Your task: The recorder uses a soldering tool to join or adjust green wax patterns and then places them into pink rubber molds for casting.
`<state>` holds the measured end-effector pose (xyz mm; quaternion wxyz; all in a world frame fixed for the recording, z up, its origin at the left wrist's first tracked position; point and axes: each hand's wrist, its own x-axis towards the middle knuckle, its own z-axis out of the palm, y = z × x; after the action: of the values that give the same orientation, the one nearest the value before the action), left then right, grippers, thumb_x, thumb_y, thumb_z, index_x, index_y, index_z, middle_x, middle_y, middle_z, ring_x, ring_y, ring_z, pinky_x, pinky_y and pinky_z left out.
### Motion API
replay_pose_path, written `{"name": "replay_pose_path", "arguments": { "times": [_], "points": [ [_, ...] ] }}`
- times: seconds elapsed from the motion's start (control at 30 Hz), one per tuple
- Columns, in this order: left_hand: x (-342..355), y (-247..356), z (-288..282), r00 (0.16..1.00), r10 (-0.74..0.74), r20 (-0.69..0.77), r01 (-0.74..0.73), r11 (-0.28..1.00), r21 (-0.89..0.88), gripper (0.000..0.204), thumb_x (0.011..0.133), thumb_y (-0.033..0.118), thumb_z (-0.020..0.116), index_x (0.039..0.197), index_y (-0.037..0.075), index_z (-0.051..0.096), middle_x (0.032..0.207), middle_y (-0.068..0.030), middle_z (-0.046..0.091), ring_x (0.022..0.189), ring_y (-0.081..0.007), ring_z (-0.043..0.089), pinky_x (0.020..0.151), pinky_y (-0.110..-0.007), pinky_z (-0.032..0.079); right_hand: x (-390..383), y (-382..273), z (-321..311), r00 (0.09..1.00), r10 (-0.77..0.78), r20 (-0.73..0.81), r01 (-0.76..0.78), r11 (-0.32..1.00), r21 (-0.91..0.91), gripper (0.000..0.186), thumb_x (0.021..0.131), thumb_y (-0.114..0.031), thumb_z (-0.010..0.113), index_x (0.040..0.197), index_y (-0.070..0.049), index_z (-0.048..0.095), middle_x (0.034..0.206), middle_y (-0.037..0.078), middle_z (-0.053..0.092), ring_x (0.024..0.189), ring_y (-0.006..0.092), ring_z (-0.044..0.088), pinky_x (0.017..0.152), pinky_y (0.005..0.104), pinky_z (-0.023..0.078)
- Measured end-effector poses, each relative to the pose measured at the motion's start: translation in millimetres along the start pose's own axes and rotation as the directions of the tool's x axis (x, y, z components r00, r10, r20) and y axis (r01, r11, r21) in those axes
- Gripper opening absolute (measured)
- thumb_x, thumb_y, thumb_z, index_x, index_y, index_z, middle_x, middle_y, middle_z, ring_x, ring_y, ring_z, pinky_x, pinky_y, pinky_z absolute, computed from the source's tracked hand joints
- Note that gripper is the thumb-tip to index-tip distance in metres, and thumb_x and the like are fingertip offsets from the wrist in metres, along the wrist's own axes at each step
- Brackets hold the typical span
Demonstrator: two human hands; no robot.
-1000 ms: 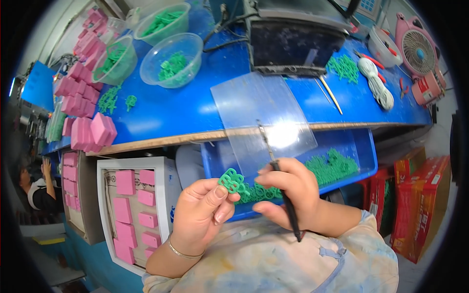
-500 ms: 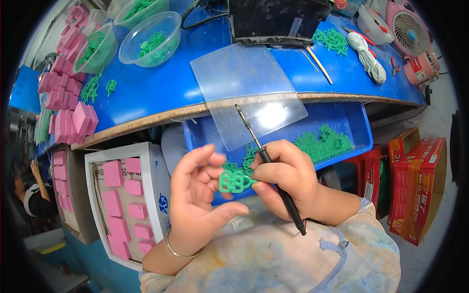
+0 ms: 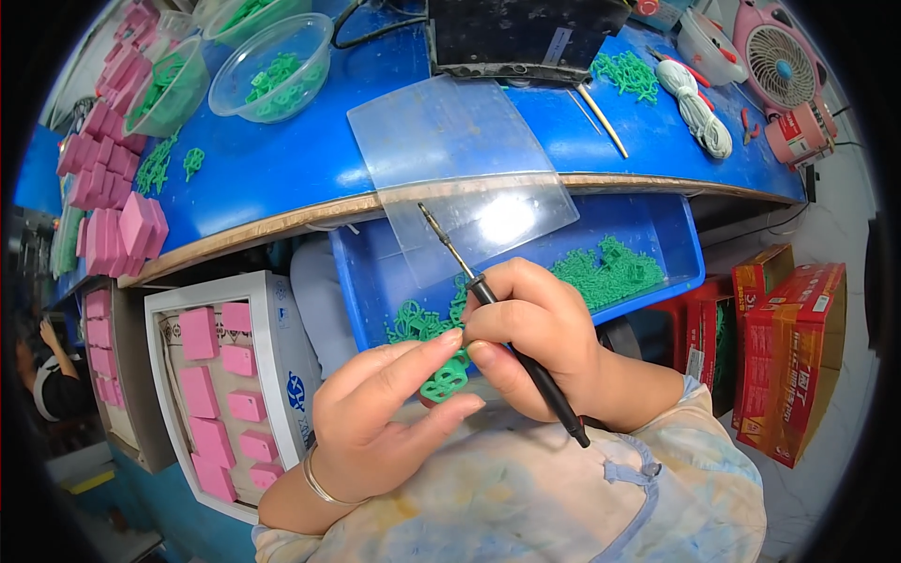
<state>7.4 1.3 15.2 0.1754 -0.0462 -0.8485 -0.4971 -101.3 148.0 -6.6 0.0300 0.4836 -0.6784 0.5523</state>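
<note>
My right hand (image 3: 540,342) is closed around the black handle of a soldering iron (image 3: 535,375). The iron's thin metal tip points up and left, over the clear sheet. Between my two hands hangs a small green openwork piece (image 3: 445,380), its upper end at the right thumb and fingertip. My left hand (image 3: 380,413) curves around that piece, thumb stretched out apart from the fingers; some of its fingers are hidden behind. Below, a blue tray (image 3: 694,249) holds many green pieces (image 3: 610,272).
A clear plastic sheet (image 3: 460,150) juts over the edge of the blue table (image 3: 253,178). Bowls of green pieces (image 3: 272,70), pink blocks (image 3: 103,169), a dark box (image 3: 526,38), coiled white cord (image 3: 694,108) and a pink fan (image 3: 784,61) surround it. Red cartons (image 3: 788,357) stand right.
My left hand has come in toward the right, its fingers drawing together near the green piece. The piece has tilted downward. The whole view has shifted slightly.
</note>
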Motion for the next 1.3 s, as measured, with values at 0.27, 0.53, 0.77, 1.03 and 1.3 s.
{"name": "replay_pose_path", "arguments": {
  "times": [0.27, 0.53, 0.77, 1.03, 1.3],
  "points": [
    [-5.4, -4.8, 2.1, 0.938, -0.266, 0.224, 0.347, 0.678, -0.647, 0.046, 0.08, -0.001, 0.062, 0.123, -0.004, 0.047, 0.103, -0.0164, 0.058, 0.082, -0.0182, 0.062, 0.069, -0.027, 0.053, 1.0, 2.4, 0.2, 0.999, 0.019, -0.034, -0.019, 1.0, -0.008, 0.011, 0.071, -0.008, 0.064, 0.081, -0.006, 0.058, 0.075, 0.009, 0.047, 0.055, 0.0227, 0.05, 0.045, 0.0318, 0.04],
    [2.3, -4.6, 2.2, 0.886, -0.361, 0.291, 0.44, 0.456, -0.774, 0.046, 0.084, -0.007, 0.052, 0.129, -0.005, 0.038, 0.105, -0.0168, 0.056, 0.087, -0.0225, 0.062, 0.073, -0.031, 0.054, 3.1, 3.6, -8.9, 0.995, -0.034, -0.089, 0.035, 0.999, 0.005, 0.026, 0.078, -0.018, 0.06, 0.098, -0.003, 0.058, 0.083, 0.013, 0.049, 0.065, 0.0248, 0.051, 0.053, 0.0327, 0.043],
    [13.8, 7.9, 2.7, 0.797, -0.59, 0.125, 0.461, 0.461, -0.758, 0.037, 0.083, 0.006, 0.058, 0.115, -0.008, 0.047, 0.092, -0.0186, 0.061, 0.075, -0.0255, 0.066, 0.061, -0.032, 0.058, -9.8, -2.1, -13.7, 0.946, -0.237, -0.223, 0.28, 0.941, 0.188, 0.021, 0.082, -0.02, 0.054, 0.092, -0.002, 0.06, 0.081, 0.008, 0.046, 0.055, 0.0165, 0.046, 0.046, 0.0286, 0.033],
    [9.3, -2.3, -2.8, 0.83, -0.493, 0.262, 0.471, 0.365, -0.803, 0.039, 0.084, -0.007, 0.052, 0.121, -0.007, 0.039, 0.101, -0.0201, 0.057, 0.089, -0.0279, 0.063, 0.074, -0.033, 0.055, -14.6, -2.1, -9.5, 0.912, -0.316, -0.262, 0.362, 0.919, 0.154, 0.019, 0.073, -0.01, 0.062, 0.089, -0.004, 0.052, 0.071, 0.006, 0.053, 0.047, 0.0149, 0.049, 0.043, 0.027, 0.033],
    [9.7, 3.0, 7.4, 0.808, -0.584, 0.073, 0.43, 0.501, -0.751, 0.035, 0.083, 0.003, 0.057, 0.115, -0.007, 0.048, 0.088, -0.019, 0.062, 0.069, -0.0249, 0.065, 0.059, -0.032, 0.056, -16.7, -0.9, -6.9, 0.92, -0.293, -0.261, 0.34, 0.927, 0.158, 0.021, 0.074, -0.01, 0.062, 0.09, -0.004, 0.052, 0.072, 0.006, 0.053, 0.048, 0.0146, 0.05, 0.044, 0.0265, 0.034]
  ]
}}
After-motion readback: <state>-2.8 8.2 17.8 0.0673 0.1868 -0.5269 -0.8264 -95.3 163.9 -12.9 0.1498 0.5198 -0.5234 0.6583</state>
